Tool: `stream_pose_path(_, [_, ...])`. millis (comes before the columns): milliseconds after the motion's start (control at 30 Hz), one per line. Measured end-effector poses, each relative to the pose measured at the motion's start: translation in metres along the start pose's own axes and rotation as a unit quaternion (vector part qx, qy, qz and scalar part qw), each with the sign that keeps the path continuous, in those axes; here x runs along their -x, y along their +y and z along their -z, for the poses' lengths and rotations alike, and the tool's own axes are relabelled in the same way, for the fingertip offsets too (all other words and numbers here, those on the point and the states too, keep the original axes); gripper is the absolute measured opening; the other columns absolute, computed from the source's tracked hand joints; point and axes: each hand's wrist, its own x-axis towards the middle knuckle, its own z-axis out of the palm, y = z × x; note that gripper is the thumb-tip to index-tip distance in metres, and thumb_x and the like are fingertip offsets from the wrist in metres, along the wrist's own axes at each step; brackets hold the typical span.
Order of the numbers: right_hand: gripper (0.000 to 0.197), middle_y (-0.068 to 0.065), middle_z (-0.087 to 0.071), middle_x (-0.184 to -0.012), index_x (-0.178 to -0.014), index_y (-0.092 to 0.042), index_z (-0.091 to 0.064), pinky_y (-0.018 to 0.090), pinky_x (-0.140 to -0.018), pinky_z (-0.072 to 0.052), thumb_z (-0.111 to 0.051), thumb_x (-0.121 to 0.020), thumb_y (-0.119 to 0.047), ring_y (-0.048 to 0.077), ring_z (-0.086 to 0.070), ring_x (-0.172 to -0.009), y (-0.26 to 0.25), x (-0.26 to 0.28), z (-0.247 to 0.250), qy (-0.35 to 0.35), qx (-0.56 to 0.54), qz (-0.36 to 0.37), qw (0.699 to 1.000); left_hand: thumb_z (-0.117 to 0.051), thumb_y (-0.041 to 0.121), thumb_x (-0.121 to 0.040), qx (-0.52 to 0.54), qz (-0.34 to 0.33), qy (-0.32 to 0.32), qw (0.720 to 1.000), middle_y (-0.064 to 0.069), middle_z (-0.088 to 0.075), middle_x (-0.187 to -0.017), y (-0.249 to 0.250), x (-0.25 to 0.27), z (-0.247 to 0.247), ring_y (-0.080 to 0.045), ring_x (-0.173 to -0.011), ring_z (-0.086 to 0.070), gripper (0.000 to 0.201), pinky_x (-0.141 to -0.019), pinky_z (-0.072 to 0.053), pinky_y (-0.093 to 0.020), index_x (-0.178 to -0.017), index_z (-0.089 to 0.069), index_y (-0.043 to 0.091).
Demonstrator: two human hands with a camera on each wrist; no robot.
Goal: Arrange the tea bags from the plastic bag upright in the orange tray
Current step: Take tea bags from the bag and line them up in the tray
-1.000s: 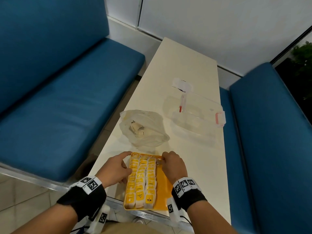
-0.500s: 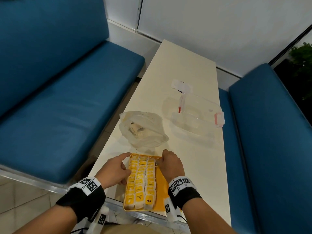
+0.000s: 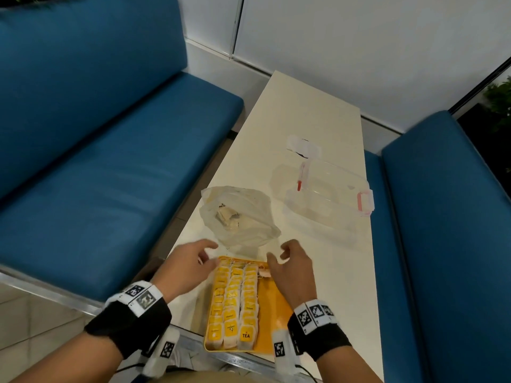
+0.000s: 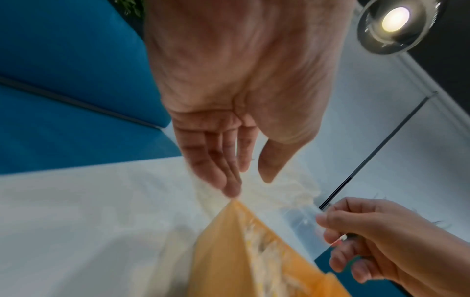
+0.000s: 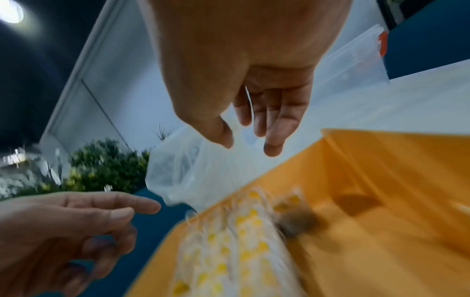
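Note:
The orange tray (image 3: 276, 313) sits at the table's near edge, with three rows of upright yellow-tagged tea bags (image 3: 235, 302) filling its left part. One loose tea bag (image 3: 264, 272) lies tipped at the tray's far right end of the rows. The clear plastic bag (image 3: 237, 217), with a few tea bags inside, lies just beyond the tray. My left hand (image 3: 204, 254) hovers above the tray's far left corner, fingers loose and empty. My right hand (image 3: 282, 254) hovers above the far right part, fingers relaxed and empty. Both wrist views, left hand (image 4: 244, 176) and right hand (image 5: 251, 144), show bare fingers.
A clear lidded container (image 3: 329, 189) with pink clips stands at the right of the table, a white paper scrap (image 3: 302, 146) beyond it. Blue benches (image 3: 96, 161) flank the narrow cream table (image 3: 304, 106) on both sides.
Both hands have lifted off the tray's far end and moved forward toward the plastic bag. Their fingers have opened. The tray and its rows stay put.

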Motion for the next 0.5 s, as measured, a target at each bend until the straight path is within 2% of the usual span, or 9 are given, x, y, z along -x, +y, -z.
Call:
stream_pose_path(67, [0.047,-0.003,-0.058,-0.105,-0.120,-0.021,-0.050,0.031,-0.082,-0.046,-0.070,-0.085,-0.045,0.013,-0.055,-0.098,-0.014,-0.010,0.011,0.022,-0.061,-0.004,0.998,-0.065,0.030,-0.096,-0.004,-0.067,0.068,0.995,0.014,-0.067,-0.096,0.019,-0.010,0.012,-0.002,-0.088,-0.063,0.023,-0.082,-0.053,-0.025,-0.118,-0.072,0.026])
stream_pose_path(133, [0.052,-0.003,-0.056,-0.108,-0.125,-0.023,-0.049,0.034,-0.087,-0.049,-0.069,-0.084,-0.047,0.014,-0.055,-0.100,-0.026,-0.026,0.012,-0.001,-0.079,-0.016,0.997,-0.062,0.023,-0.097,-0.028,-0.133,0.087,0.987,0.012,-0.068,-0.105,0.035,-0.027,0.016,-0.006,-0.096,-0.064,0.019,-0.089,-0.053,-0.029,-0.111,-0.075,0.022])
stream_pose_path(200, [0.034,-0.001,-0.065,-0.097,-0.110,-0.022,-0.057,0.042,-0.081,-0.057,-0.067,-0.085,-0.042,0.019,-0.066,-0.089,-0.031,-0.042,0.004,-0.022,-0.089,-0.028,0.995,-0.057,0.020,-0.099,-0.084,-0.149,0.058,0.984,0.009,-0.067,-0.119,0.044,-0.045,0.016,-0.012,-0.111,-0.062,0.023,-0.097,-0.050,-0.032,-0.116,-0.073,0.020])
stream_pose_path(267, [0.013,0.001,-0.069,-0.079,-0.087,-0.020,-0.062,0.046,-0.070,-0.060,-0.064,-0.086,-0.033,0.022,-0.070,-0.072,-0.037,-0.052,0.002,-0.022,-0.093,-0.032,0.995,-0.054,0.018,-0.100,-0.126,-0.115,0.036,0.985,0.002,-0.061,-0.134,0.048,-0.059,0.020,-0.020,-0.124,-0.056,0.031,-0.104,-0.046,-0.034,-0.129,-0.065,0.017])
stream_pose_path(333, [0.014,-0.001,-0.069,-0.075,-0.079,-0.019,-0.063,0.042,-0.071,-0.059,-0.063,-0.089,-0.029,0.021,-0.070,-0.069,-0.047,-0.059,0.009,0.005,-0.091,-0.005,0.996,-0.054,0.016,-0.099,-0.124,-0.081,0.039,0.988,-0.004,-0.056,-0.141,0.051,-0.068,0.032,-0.025,-0.127,-0.055,0.037,-0.102,-0.046,-0.037,-0.137,-0.056,0.016])
stream_pose_path(400, [0.013,-0.003,-0.069,-0.077,-0.081,-0.020,-0.065,0.034,-0.071,-0.057,-0.064,-0.090,-0.029,0.020,-0.069,-0.070,-0.057,-0.066,0.021,0.047,-0.106,0.034,0.993,-0.055,0.017,-0.098,-0.114,-0.082,0.059,0.988,-0.004,-0.058,-0.138,0.054,-0.072,0.045,-0.026,-0.121,-0.058,0.037,-0.095,-0.050,-0.038,-0.135,-0.053,0.018])
stream_pose_path(500, [0.012,-0.002,-0.068,-0.078,-0.081,-0.021,-0.065,0.030,-0.070,-0.054,-0.064,-0.090,-0.028,0.020,-0.068,-0.072,-0.067,-0.075,0.030,0.053,-0.112,0.054,0.991,-0.054,0.019,-0.099,-0.135,-0.080,0.048,0.986,-0.005,-0.060,-0.136,0.061,-0.073,0.055,-0.027,-0.118,-0.060,0.044,-0.088,-0.048,-0.036,-0.142,-0.046,0.022])
